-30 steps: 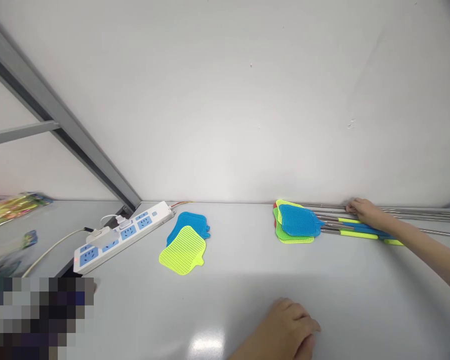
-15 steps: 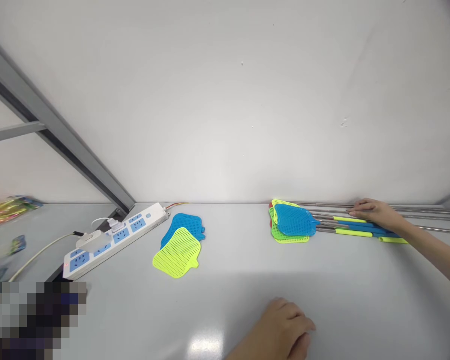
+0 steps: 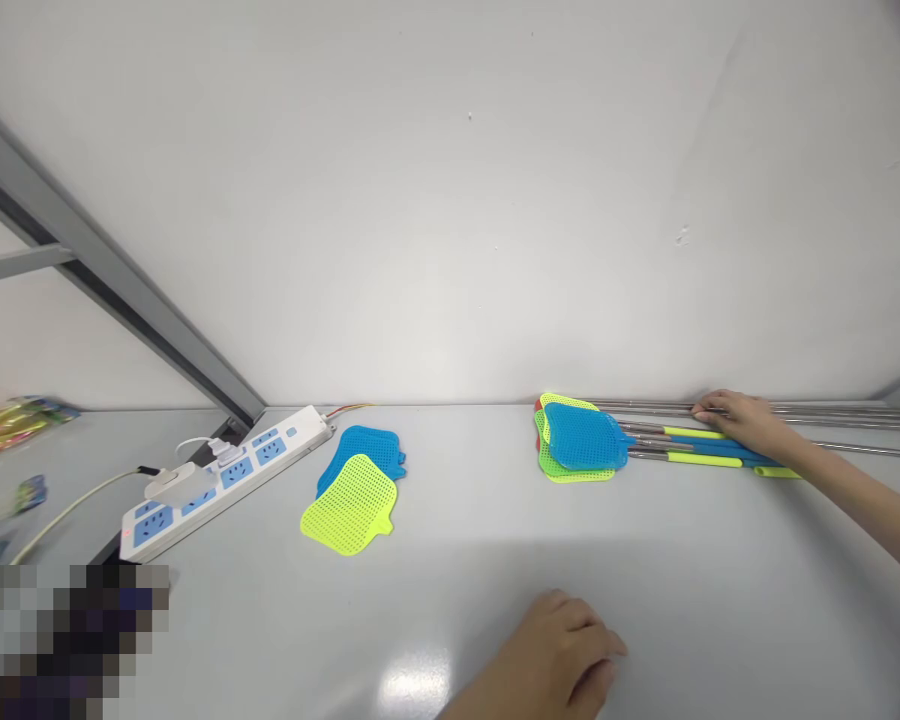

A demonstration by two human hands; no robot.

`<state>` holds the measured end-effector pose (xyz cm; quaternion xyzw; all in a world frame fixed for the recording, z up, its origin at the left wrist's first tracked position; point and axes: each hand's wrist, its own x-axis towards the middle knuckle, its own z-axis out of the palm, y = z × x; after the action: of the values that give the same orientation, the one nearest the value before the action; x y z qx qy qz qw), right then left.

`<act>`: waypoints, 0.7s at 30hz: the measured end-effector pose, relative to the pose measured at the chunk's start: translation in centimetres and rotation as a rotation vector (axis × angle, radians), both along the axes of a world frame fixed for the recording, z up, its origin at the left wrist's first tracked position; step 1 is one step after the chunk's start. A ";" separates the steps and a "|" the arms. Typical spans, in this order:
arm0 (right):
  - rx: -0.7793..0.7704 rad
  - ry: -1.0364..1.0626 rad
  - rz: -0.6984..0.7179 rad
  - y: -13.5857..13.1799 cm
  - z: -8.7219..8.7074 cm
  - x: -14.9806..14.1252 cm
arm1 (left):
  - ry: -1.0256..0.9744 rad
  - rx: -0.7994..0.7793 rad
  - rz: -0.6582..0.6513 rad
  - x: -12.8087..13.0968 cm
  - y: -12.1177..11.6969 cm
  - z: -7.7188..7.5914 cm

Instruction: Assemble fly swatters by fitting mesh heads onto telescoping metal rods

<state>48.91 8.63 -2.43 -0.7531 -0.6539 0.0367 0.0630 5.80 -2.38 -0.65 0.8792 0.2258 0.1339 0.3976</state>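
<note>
My right hand (image 3: 742, 420) reaches to the back right of the grey table (image 3: 720, 580), its fingers curled on a thin metal rod (image 3: 855, 412) that lies with others along the wall. Its palm lies over the yellow and blue handles of a stack of fly swatters, whose blue mesh head (image 3: 581, 437) sits on top of yellow-green ones. My left hand (image 3: 562, 655) rests palm down at the near edge, fingers loosely bent, holding nothing. Two loose mesh heads lie left of centre, a yellow one (image 3: 350, 505) overlapping a blue one (image 3: 367, 450).
A white power strip (image 3: 225, 478) with blue sockets and a plugged-in cable lies at the left. A slanted grey metal bar (image 3: 120, 290) runs down the wall to it. Colourful packets (image 3: 15, 418) sit at the far left.
My right hand has shifted slightly along the rods by the wall. The view has drifted a little, and my left hand has stayed in place.
</note>
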 end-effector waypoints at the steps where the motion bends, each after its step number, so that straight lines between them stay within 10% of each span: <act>1: -0.019 0.001 -0.002 0.1 0.1 -0.1 | -0.001 0.000 0.000 0.0 0.0 -0.1; 21: 0.168 0.096 0.173 0.1 3.9 -2.3 | -0.002 -0.004 0.021 0.0 -0.2 0.0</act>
<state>46.62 8.72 1.47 -0.6832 -0.7135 0.0234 0.1537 5.82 -2.59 -0.60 0.8758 0.2352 0.1384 0.3981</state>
